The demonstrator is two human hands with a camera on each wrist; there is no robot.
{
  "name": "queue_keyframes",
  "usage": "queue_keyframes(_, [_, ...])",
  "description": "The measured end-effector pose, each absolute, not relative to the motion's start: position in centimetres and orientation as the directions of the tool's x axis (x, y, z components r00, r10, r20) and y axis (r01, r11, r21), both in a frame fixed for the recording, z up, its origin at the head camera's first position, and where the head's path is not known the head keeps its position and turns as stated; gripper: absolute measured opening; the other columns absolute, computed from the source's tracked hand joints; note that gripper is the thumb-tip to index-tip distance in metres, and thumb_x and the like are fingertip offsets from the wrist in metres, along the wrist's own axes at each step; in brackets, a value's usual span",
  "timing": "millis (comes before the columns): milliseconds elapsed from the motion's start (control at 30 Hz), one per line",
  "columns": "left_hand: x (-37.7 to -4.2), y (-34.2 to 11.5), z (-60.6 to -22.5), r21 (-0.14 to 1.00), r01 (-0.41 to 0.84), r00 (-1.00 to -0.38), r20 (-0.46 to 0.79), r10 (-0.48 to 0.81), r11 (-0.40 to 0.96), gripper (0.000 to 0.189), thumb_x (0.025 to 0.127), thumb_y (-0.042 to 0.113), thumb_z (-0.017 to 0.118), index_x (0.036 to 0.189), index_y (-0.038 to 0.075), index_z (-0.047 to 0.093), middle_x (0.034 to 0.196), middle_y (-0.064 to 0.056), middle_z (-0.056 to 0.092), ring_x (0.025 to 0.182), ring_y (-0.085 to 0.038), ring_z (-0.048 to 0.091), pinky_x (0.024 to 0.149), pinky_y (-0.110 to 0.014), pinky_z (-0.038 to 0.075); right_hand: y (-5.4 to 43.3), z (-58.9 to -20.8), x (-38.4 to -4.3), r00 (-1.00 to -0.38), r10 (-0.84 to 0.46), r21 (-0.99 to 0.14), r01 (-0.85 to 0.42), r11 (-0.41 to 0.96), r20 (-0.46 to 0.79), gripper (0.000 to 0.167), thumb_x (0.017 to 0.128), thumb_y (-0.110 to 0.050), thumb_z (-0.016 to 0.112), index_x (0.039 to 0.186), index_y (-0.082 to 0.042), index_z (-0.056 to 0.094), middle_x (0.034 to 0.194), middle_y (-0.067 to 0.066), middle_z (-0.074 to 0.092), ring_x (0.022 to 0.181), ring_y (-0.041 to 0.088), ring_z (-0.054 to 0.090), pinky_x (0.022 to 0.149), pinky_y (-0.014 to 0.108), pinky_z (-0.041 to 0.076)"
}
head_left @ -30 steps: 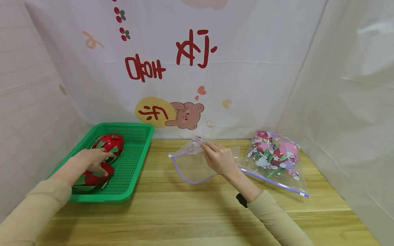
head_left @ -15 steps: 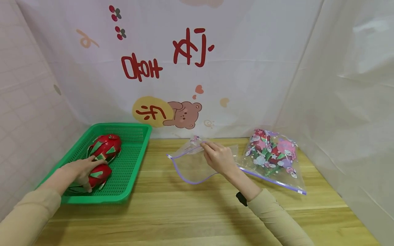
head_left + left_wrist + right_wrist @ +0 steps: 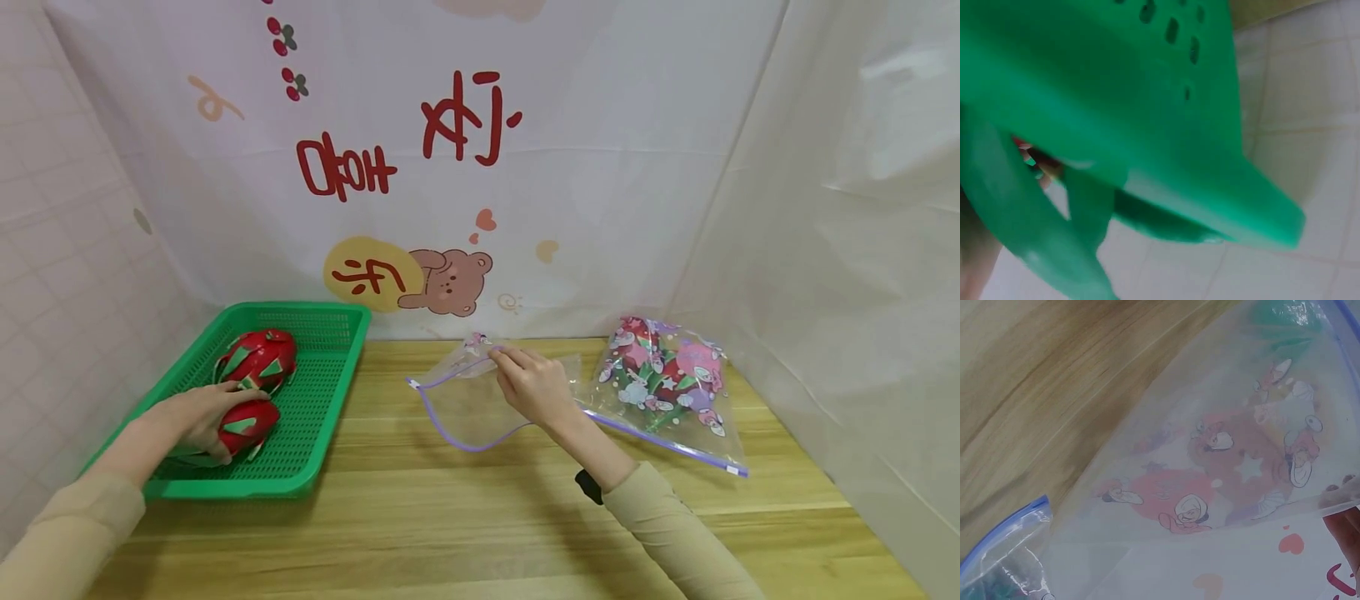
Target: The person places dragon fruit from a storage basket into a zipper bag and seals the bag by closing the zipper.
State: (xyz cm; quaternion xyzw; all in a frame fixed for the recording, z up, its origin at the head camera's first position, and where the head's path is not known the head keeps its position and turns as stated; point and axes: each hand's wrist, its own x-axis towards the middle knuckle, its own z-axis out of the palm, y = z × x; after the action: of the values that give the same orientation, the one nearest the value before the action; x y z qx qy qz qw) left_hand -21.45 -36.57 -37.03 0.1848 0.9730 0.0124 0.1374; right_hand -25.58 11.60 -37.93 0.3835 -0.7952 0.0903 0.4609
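In the head view my left hand grips the nearer dragon fruit, red with green scales, in the green basket. A second dragon fruit lies just behind it. The left wrist view is filled by the basket's rim and green scales of the fruit. My right hand pinches the top edge of a clear zip bag, whose purple-edged mouth gapes toward the basket. Printed pictures cover the bag's film in the right wrist view; only fingertips show there at the right edge.
On the right, a second zip bag lies with red and green things inside; its purple zip strip runs close by my right wrist. Behind the wooden table hangs a printed white cloth, with pale walls on both sides.
My left hand has come down onto the nearer dragon fruit and closed round it, then shifted slightly with it. The right hand and its bag have stayed in place.
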Motion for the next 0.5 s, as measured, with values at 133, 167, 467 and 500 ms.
queue_keyframes(133, [-21.1, -36.1, -36.6, 0.074, 0.382, -0.903, -0.184, 0.389, 0.921, 0.093, 0.057, 0.037, 0.089, 0.134, 0.011, 0.045, 0.133, -0.037, 0.043, 0.104, -0.055, 0.053, 0.070, -0.058, 0.051, 11.7, -37.9, -25.6, -0.271, -0.519, 0.205, -0.699, 0.685, 0.811, 0.024, 0.075, -0.003, 0.065, 0.097, -0.007, 0.073, 0.090, 0.006, 0.075, 0.067, 0.020, 0.069, 0.049, 0.028, 0.054])
queue_keyframes(167, [-21.0, -35.9, -36.4, 0.069, 0.391, -0.905, -0.154, 0.397, 0.918, 0.092, 0.056, 0.037, 0.089, 0.133, 0.012, 0.046, 0.132, -0.035, 0.044, 0.102, -0.053, 0.054, 0.068, -0.057, 0.052, 11.7, -37.8, -25.6, -0.267, -0.516, 0.203, -0.701, 0.683, 0.814, 0.024, 0.075, -0.003, 0.065, 0.097, -0.007, 0.073, 0.090, 0.006, 0.075, 0.067, 0.020, 0.069, 0.049, 0.028, 0.054])
queue_keyframes(467, [-19.6, -33.1, -34.3, 0.015, 0.419, -0.903, 0.107, 0.415, 0.908, 0.089, 0.058, 0.038, 0.089, 0.133, 0.020, 0.045, 0.126, -0.021, 0.050, 0.109, -0.052, 0.048, 0.059, -0.050, 0.054, 12.2, -37.5, -25.7, -0.285, -0.493, 0.155, -0.721, 0.675, 0.822, 0.021, 0.077, -0.002, 0.066, 0.098, -0.004, 0.071, 0.085, 0.009, 0.074, 0.066, 0.021, 0.071, 0.050, 0.027, 0.055])
queue_keyframes(500, [-19.4, -32.7, -34.1, 0.017, 0.425, -0.898, 0.133, 0.419, 0.905, 0.090, 0.058, 0.038, 0.089, 0.134, 0.021, 0.044, 0.126, -0.020, 0.050, 0.109, -0.052, 0.047, 0.058, -0.050, 0.054, 12.2, -37.5, -25.7, -0.287, -0.491, 0.151, -0.722, 0.675, 0.822, 0.021, 0.078, -0.001, 0.066, 0.098, -0.003, 0.071, 0.084, 0.009, 0.074, 0.065, 0.021, 0.070, 0.049, 0.027, 0.054])
